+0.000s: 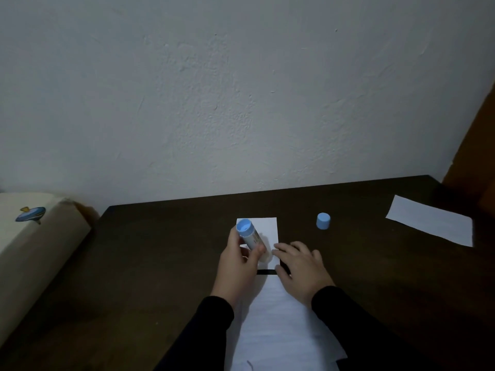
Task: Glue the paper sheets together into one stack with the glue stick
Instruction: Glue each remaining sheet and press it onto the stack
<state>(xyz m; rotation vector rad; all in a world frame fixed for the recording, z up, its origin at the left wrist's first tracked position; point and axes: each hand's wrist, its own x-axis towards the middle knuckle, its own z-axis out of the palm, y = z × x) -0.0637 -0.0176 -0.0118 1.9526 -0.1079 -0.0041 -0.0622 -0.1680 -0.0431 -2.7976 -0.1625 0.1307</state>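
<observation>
Head view of your 2 hands at work on a dark brown wooden table (pixel 160 263). Your left hand (pixel 237 266) curls its fingers and thumb round the barrel of a light blue plastic glue stick (pixel 249 235), which is tilted, its round blue end turned up toward the camera and its lower end down on a small white rectangular paper sheet (pixel 265 230) lying near the middle of the table. Your right hand (pixel 302 266) lies flat with fingers spread, its fingertips pressing the right edge of that same sheet. Both wrists show black sleeves. A larger white paper sheet (pixel 278 330) lies at the table's near edge, under your forearms, with a narrow strip of bare table between it and the small sheet. The light blue cylindrical cap (pixel 323 221) stands upright to the right of the small sheet, apart from it. A 3rd white paper sheet (pixel 431 220) lies near the far right corner. Left of the table stands a beige box (pixel 34 253) bearing a blue sticker (pixel 30 214); a pale plaster wall (pixel 241 89) rises behind the far edge.
</observation>
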